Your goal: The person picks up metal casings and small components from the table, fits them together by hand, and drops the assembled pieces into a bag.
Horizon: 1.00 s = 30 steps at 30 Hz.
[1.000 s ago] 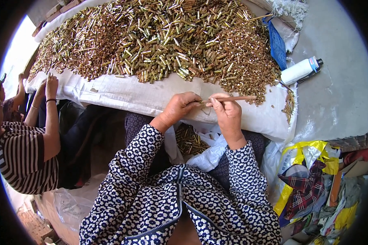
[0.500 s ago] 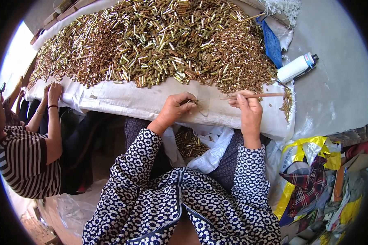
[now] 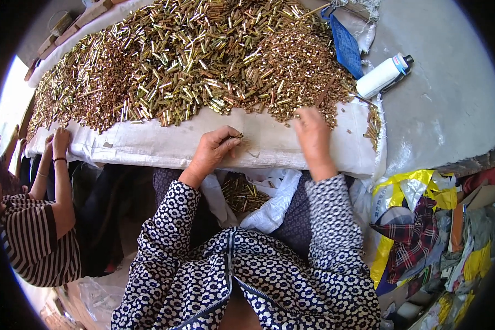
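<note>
Our left hand pinches a small, shiny, gold-brown, metal-looking piece between bent thumb and finger, above the rough white woven cloth. Our right hand is curled and blurry by the big, bumpy heap of shiny gold-brown bits; we cannot tell its grip. Half a second ago, it clearly held a thin brown stick sideways.

Glare at far left, seemingly daylight; right hand motion-blurred, edges curved and dark
</note>
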Each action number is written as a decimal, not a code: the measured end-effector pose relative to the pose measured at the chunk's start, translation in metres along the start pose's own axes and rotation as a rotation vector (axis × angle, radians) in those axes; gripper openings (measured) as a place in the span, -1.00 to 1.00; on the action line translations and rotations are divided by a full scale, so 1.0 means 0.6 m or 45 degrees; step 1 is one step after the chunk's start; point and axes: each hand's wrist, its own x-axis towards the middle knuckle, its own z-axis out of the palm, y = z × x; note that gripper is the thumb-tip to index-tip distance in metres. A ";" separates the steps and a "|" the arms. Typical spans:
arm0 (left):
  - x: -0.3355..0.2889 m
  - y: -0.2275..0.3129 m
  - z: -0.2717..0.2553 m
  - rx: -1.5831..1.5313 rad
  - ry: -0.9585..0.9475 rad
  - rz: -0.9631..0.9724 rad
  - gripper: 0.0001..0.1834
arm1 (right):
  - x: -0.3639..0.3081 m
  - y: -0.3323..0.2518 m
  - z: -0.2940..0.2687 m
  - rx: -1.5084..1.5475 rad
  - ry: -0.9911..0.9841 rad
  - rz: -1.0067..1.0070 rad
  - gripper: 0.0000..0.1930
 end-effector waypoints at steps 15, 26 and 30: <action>0.012 -0.019 0.001 -0.182 -0.021 -0.008 -0.90 | -0.019 0.002 0.055 -0.239 0.105 -0.238 -0.94; 0.008 -0.002 0.002 -0.135 -0.034 -0.035 -0.88 | -0.063 -0.050 0.066 0.910 -0.183 0.385 -0.88; 0.008 -0.010 -0.001 -0.106 -0.057 0.002 -0.88 | -0.063 -0.089 0.064 1.519 -0.139 0.476 -0.92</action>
